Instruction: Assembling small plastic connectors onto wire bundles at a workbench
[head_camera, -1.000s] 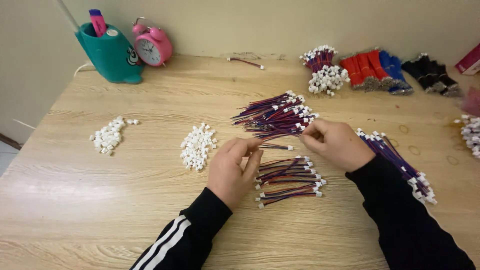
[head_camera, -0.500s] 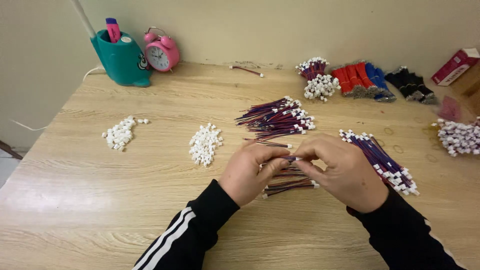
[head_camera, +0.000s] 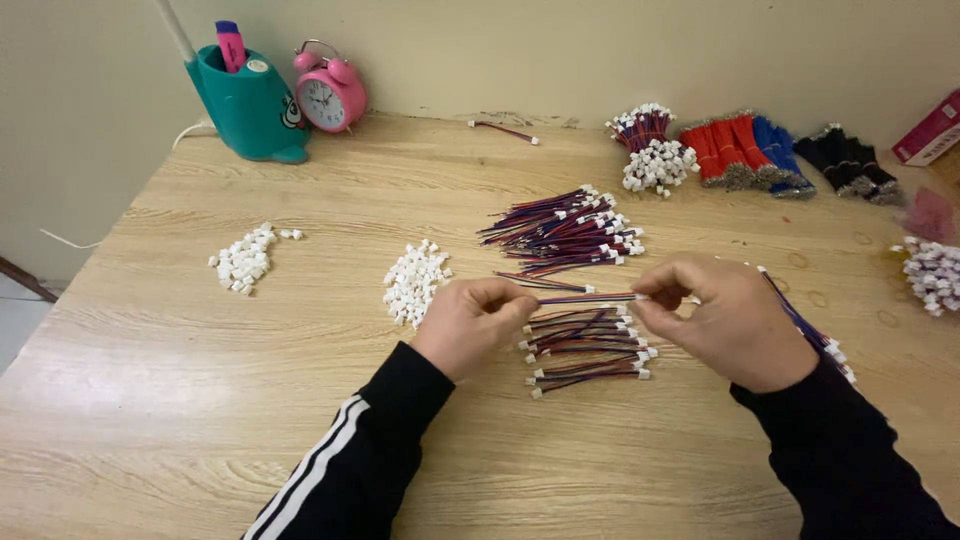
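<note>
My left hand (head_camera: 472, 322) and my right hand (head_camera: 722, 320) each pinch one end of a short red-and-blue wire lead (head_camera: 588, 297), stretched level between them just above the wooden table (head_camera: 300, 420). Right below it lies a small pile of finished leads with white plugs (head_camera: 585, 350). A bigger bundle of the same wires (head_camera: 565, 230) lies beyond. Under my right hand runs another row of wires (head_camera: 815, 335). A heap of small white plastic connectors (head_camera: 415, 282) sits left of my left hand.
A second heap of white connectors (head_camera: 243, 260) lies far left. At the back stand a teal pen holder (head_camera: 245, 105) and a pink alarm clock (head_camera: 328, 92). Red, blue and black wire bundles (head_camera: 775, 155) line the back right. More white plugs (head_camera: 935, 275) sit at the right edge.
My hands met over the small pile, then drew apart with one wire lead held taut between them. The camera view shifted slightly.
</note>
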